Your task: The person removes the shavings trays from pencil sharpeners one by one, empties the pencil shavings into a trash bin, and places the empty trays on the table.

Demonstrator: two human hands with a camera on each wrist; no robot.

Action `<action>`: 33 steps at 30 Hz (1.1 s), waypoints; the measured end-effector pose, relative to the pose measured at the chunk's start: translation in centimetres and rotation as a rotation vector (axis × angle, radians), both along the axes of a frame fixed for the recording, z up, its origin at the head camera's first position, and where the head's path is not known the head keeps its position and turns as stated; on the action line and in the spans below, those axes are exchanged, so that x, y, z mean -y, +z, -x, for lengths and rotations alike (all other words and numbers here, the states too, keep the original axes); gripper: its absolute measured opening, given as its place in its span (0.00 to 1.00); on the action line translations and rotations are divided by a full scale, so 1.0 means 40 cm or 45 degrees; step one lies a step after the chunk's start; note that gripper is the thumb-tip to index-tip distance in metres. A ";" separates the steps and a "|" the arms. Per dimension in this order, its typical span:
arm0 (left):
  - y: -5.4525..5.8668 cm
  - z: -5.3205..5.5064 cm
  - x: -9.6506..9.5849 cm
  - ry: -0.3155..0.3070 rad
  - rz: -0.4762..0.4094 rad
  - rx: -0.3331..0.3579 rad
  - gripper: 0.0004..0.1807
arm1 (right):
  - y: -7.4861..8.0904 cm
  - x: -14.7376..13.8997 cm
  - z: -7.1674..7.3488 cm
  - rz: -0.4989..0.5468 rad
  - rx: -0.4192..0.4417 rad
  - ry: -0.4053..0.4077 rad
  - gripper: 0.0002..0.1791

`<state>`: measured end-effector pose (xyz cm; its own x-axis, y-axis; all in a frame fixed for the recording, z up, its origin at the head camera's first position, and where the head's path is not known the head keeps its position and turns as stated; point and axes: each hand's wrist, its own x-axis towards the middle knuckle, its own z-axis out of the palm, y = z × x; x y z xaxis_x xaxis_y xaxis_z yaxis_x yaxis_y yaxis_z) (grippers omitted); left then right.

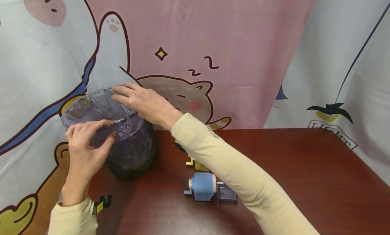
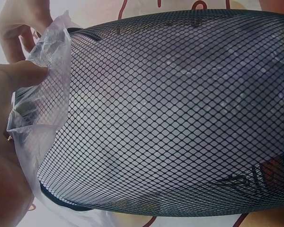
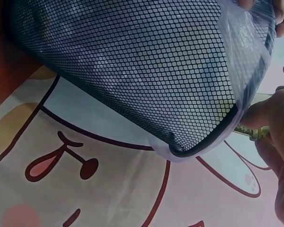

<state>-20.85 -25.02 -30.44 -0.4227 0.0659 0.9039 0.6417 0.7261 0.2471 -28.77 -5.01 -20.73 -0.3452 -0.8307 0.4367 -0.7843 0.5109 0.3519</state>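
Observation:
A dark mesh waste bin (image 1: pixel 135 157) leans toward me at the left, with a thin translucent liner (image 1: pixel 131 131) folded over its rim. My left hand (image 1: pixel 86 148) grips the near rim through the liner, thumb on the outside. Over the bin's mouth is my right hand (image 1: pixel 150 104). In the right wrist view its thumb and fingers pinch a small yellowish clear piece (image 3: pixel 255 131), probably a sharpener's shavings drawer, beside the rim. The head view hides that piece behind the hand.
On the brown table (image 1: pixel 304 181) stands a blue crank pencil sharpener (image 1: pixel 203 187) with a clear drawer (image 1: pixel 227 194) beside it. Behind it, a yellow sharpener (image 1: pixel 201 164) is partly covered by the right sleeve (image 1: pixel 237 170). A printed cloth (image 1: pixel 243 59) hangs behind.

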 end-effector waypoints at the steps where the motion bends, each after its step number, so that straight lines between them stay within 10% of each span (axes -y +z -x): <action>1: 0.000 0.000 0.000 0.002 0.000 0.000 0.17 | 0.000 0.000 0.000 -0.003 -0.003 0.003 0.28; 33: -0.002 0.003 0.001 0.015 0.008 0.010 0.17 | -0.021 -0.015 0.003 -0.077 -0.105 0.071 0.27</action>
<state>-20.98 -25.07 -30.50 -0.4304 0.0664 0.9002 0.6310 0.7352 0.2476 -28.88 -4.40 -21.56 -0.2627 -0.8733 0.4104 -0.7779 0.4433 0.4454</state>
